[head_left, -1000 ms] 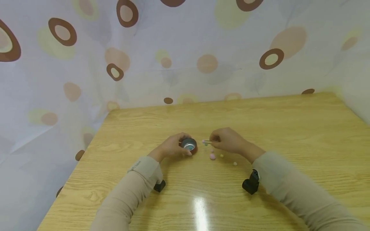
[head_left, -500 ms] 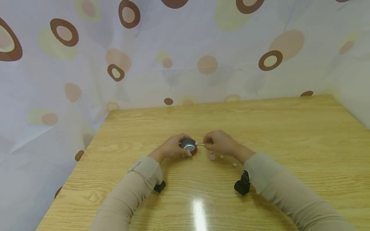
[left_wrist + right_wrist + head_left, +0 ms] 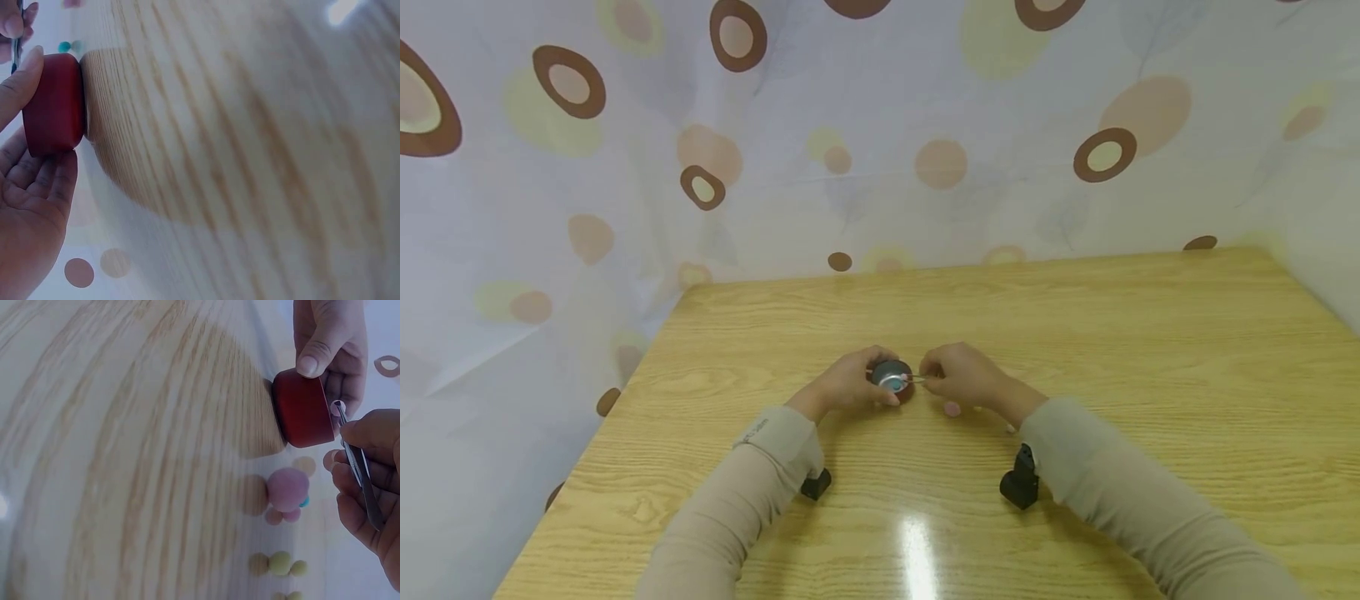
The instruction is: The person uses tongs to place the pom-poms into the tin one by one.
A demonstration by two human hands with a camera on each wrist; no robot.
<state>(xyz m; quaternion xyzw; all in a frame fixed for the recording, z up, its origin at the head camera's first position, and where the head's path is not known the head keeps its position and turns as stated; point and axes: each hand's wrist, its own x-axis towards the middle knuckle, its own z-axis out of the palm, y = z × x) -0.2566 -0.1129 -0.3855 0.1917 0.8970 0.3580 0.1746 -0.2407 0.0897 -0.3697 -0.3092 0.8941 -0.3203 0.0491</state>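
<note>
My left hand point(image 3: 850, 379) grips a small round bowl point(image 3: 56, 106), red outside and metallic inside, its thumb and fingers on opposite sides of the wall. The bowl stands upright on the table. Something teal point(image 3: 896, 385) lies inside it. Between the thumb and fingers of my right hand point(image 3: 962, 375) are metal tweezers point(image 3: 362, 475), pointing left. A small pale pink pom-pom point(image 3: 337, 409) is pinched in their tips, which overlap the bowl's opening in the head view. The right wrist view shows the tips right at the rim.
Right of the bowl lie a larger pink pom-pom point(image 3: 287, 489), a teal one point(image 3: 305, 502), a small pink one point(image 3: 292, 515) and a yellow-green one point(image 3: 280, 563). The wooden table point(image 3: 775, 317) ends at a patterned cloth point(image 3: 880, 125) behind and at the left.
My right hand has moved left, bringing the tweezers and pale pink pom-pom from beside the bowl to its opening. My left hand and the bowl have stayed in place.
</note>
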